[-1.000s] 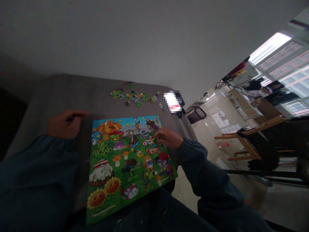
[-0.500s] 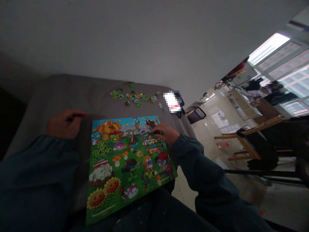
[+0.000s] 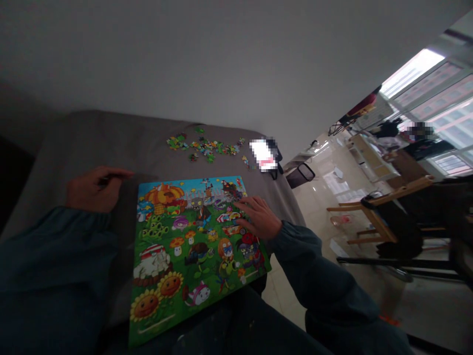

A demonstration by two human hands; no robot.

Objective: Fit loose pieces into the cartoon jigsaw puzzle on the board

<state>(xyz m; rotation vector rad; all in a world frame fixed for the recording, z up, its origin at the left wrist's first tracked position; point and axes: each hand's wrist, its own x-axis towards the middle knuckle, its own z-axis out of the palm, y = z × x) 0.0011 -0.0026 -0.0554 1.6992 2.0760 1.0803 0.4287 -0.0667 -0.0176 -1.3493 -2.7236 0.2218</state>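
A colourful cartoon jigsaw puzzle board (image 3: 199, 246) with sunflowers, mushrooms and zombies lies partly on the grey cloth and reaches over my lap. My right hand (image 3: 263, 217) is open at its right side, fingers spread over the upper right of the picture. Nothing shows in its fingers. To the left of the board, my left hand (image 3: 96, 188) rests on the cloth, index finger and thumb drawn together. No object shows at its fingertips. Beyond the board lies a scattered group of loose puzzle pieces (image 3: 210, 147).
A lit phone (image 3: 263, 155) lies on the grey cloth (image 3: 111, 138) at the right, beside a dark object. Behind the cloth rises a pale wall (image 3: 207, 59). To the right, a wooden chair (image 3: 380, 202) and furniture stand on a tiled floor.
My right hand has opened from bent, gathered fingers to spread ones and shifted slightly right and down. My left hand keeps its pose. The view has shifted slightly.
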